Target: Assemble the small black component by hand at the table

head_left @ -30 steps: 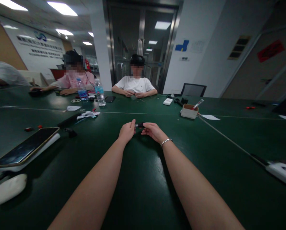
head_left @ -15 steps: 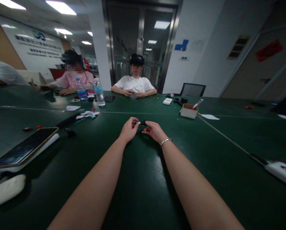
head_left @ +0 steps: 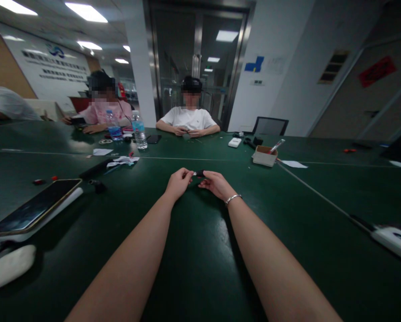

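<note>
Ahead of me, over the green table, both hands meet at a small black piece with a silver end (head_left: 199, 173); its exact kind is too small to tell. My right hand (head_left: 215, 184) pinches the black part between thumb and fingers, its lower fingers curled underneath. At the silver end, my left hand (head_left: 179, 182) is closed, with thumb and fingertips pressed together on the tip. A silver bracelet (head_left: 233, 199) circles my right wrist. The fingers hide part of the piece.
On the left lie a phone (head_left: 36, 206), a white rounded object (head_left: 11, 266) and a short black part (head_left: 97, 185). A small box (head_left: 265, 156) stands ahead right, and a cable runs to a white power strip (head_left: 397, 241). Across the table sit people and water bottles (head_left: 139, 130).
My left hand has shifted slightly left and down, and more of the gap at the silver end shows. My right hand has barely moved, still on the black part.
</note>
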The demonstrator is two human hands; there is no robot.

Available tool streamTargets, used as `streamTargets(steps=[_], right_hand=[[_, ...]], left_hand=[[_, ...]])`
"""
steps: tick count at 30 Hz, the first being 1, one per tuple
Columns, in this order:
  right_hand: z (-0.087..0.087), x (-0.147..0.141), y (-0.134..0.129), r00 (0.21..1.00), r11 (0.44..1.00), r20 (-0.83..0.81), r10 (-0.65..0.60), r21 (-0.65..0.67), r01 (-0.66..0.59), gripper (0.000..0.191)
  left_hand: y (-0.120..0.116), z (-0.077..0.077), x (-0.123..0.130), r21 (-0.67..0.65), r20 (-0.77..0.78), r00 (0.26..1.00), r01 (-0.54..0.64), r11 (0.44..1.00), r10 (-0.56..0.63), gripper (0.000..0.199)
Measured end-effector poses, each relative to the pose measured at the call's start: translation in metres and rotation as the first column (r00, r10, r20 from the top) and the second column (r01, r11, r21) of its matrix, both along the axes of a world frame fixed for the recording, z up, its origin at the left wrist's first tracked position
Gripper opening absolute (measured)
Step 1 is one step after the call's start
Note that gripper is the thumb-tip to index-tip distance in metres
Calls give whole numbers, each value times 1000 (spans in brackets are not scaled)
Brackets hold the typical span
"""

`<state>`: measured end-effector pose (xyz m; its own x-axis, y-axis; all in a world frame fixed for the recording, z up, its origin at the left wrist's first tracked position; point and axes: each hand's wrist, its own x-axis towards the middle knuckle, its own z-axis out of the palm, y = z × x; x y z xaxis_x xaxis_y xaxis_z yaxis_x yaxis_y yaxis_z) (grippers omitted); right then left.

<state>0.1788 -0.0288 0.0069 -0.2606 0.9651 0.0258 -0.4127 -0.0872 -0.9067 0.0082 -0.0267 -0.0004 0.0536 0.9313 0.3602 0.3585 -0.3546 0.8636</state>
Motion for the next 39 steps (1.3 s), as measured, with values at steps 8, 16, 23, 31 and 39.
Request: streamTargets(steps=[8, 16, 23, 31, 39], right_hand=[[0, -1, 0, 999, 1000, 32, 22, 22, -22, 6], [-2, -1, 1, 993, 995, 101, 68, 63, -75, 11], [-2, -2, 1, 990, 995, 118, 79, 49, -86, 11], [-2, -3, 1, 992, 995, 107, 70, 64, -77, 10], [-1, -4, -1, 985, 994, 156, 67, 74, -79, 12]], left_hand=[[-4, 4, -1, -39, -97, 995, -21, 999, 17, 43], [-7, 7, -2, -46, -224, 972, -79, 996, 67, 56], [-7, 11, -2, -91, -279, 957, -104, 990, 75, 60], [-11, 12, -1, -90, -256, 962, -121, 989, 95, 58], [-17, 17, 1, -83, -274, 943, -218, 972, 188, 57]])
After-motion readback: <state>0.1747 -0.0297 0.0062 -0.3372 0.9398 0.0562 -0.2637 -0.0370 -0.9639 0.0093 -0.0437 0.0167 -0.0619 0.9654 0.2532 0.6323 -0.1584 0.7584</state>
